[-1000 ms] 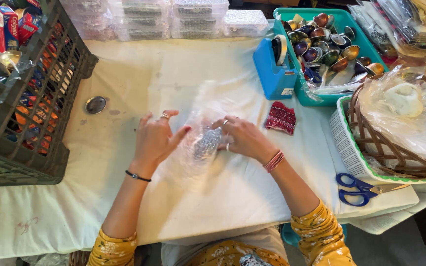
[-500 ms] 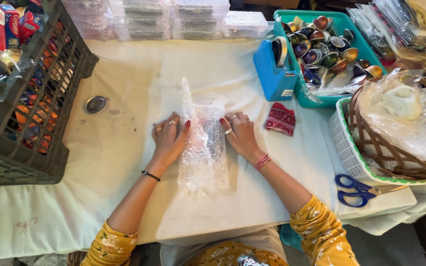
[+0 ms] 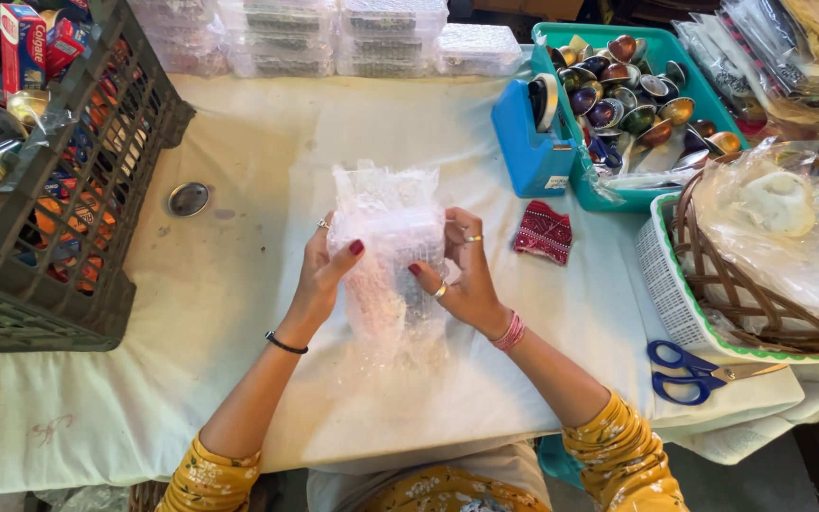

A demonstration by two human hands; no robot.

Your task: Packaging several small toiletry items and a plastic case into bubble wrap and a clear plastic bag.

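Both hands, left hand (image 3: 319,275) and right hand (image 3: 462,275), have fingers clenched around a bubble-wrap bundle (image 3: 386,256) held upright above the desk (image 3: 239,284) centre. The loose wrap could unroll if either grip slackens, toward six o'clock.

Both hands grip a bundle of clear bubble wrap (image 3: 389,261) above the white-covered table (image 3: 239,284): the left hand (image 3: 322,270) on its left side, the right hand (image 3: 462,275) on its right. A small red pouch (image 3: 543,231) lies near the right hand, blue scissors (image 3: 684,372) farther right.
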